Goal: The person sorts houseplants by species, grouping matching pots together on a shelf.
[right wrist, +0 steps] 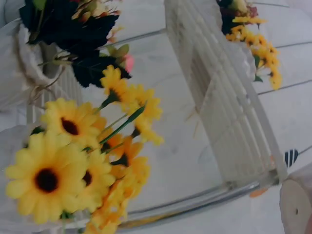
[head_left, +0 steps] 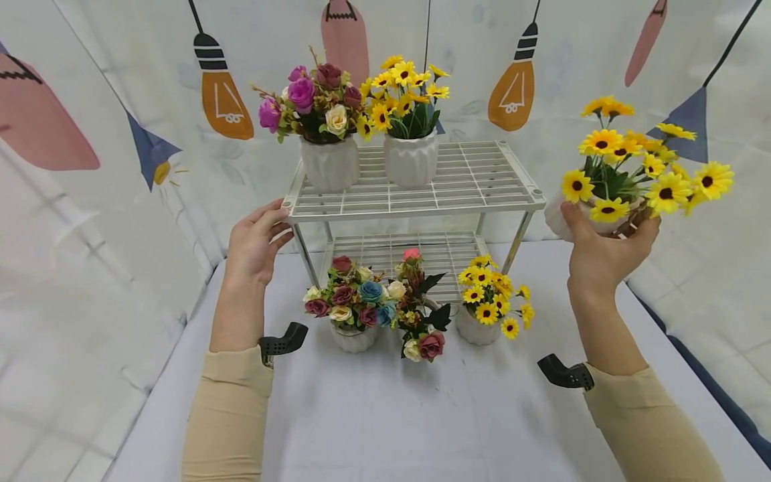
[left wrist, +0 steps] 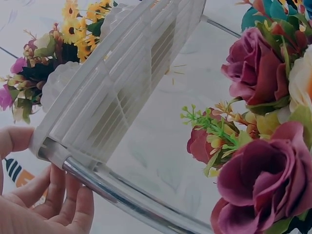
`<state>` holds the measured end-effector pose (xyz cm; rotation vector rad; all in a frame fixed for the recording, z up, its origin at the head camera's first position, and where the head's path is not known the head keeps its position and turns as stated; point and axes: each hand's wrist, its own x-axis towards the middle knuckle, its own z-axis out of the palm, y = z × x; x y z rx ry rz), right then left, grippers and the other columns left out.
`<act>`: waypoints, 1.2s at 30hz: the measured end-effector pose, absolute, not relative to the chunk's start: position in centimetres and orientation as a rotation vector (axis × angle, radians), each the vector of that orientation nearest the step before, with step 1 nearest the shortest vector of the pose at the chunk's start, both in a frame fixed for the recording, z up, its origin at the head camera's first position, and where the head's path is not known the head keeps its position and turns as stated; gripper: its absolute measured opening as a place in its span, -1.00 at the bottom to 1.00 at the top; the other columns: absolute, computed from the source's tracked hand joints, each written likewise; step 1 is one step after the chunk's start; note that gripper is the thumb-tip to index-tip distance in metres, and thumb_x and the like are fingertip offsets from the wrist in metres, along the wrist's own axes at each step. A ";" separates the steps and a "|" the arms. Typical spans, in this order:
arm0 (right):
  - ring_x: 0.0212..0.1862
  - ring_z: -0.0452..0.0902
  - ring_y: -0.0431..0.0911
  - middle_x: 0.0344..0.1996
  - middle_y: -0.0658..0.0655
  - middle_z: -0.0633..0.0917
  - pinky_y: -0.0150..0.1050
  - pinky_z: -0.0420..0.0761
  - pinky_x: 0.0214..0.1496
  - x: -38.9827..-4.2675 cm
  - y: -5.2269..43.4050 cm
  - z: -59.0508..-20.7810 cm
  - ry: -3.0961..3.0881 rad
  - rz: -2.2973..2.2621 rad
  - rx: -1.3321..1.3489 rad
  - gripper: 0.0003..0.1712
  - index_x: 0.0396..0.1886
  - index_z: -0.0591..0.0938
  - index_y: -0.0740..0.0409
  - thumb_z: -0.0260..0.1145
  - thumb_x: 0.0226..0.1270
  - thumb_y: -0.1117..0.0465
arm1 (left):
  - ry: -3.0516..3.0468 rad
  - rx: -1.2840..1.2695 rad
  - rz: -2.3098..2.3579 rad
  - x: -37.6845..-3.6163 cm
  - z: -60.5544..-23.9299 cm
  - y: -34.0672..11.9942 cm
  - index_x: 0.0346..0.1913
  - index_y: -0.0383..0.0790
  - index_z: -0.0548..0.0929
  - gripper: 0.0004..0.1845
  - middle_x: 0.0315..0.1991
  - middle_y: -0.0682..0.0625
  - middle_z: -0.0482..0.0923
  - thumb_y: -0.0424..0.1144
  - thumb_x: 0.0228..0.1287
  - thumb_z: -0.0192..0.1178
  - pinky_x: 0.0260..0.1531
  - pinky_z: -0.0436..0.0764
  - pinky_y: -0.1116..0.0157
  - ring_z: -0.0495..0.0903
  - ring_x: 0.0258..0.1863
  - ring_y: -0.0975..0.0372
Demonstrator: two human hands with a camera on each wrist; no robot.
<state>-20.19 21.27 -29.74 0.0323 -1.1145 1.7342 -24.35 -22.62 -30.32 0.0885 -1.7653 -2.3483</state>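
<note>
My left hand grips the front left corner of a white two-tier wire shelf. In the left wrist view its thumb lies at the corner of the top tier, and the other fingers curl below, beside the metal post. My right hand holds a white pot of yellow artificial daisies up in the air, right of the shelf. Part of this pot shows at the right edge of the right wrist view. On the top tier stand a pot of purple and cream roses and another pot of yellow daisies.
In front of the lower tier stand a pot of mixed roses, an arrangement with dark leaves and roses, and a smaller pot of yellow daisies. A white cloth covers the table. Behind hangs a patterned curtain.
</note>
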 end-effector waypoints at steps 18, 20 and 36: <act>0.26 0.47 0.02 0.22 0.18 0.45 -0.20 0.54 0.25 -22.1 19.3 -25.0 -1.228 1.737 0.094 0.00 0.35 0.39 0.27 0.67 -0.14 0.51 | -1.780 0.093 -2.345 -24.2 -30.2 -22.7 0.42 -0.40 0.46 -0.44 0.08 -0.02 0.57 -0.24 0.47 0.28 0.10 0.46 0.23 0.54 -0.03 0.20; 0.24 0.48 0.01 0.20 0.17 0.45 -0.21 0.54 0.24 -22.5 18.8 -24.8 -1.265 1.741 0.091 -0.04 0.33 0.41 0.26 0.68 -0.13 0.49 | -1.776 0.092 -2.350 -24.3 -30.3 -22.7 0.42 -0.40 0.46 -0.44 0.08 -0.02 0.57 -0.24 0.47 0.28 0.10 0.46 0.24 0.54 -0.02 0.20; -0.05 0.41 -0.18 0.08 0.01 0.41 -0.31 0.47 -0.08 -27.7 15.9 -25.0 -1.679 1.753 -0.014 -0.19 0.22 0.44 0.11 0.71 0.05 0.16 | -1.756 0.098 -2.360 -24.3 -30.4 -22.7 0.43 -0.41 0.45 -0.44 0.09 -0.03 0.55 -0.25 0.47 0.28 0.10 0.47 0.24 0.54 -0.03 0.20</act>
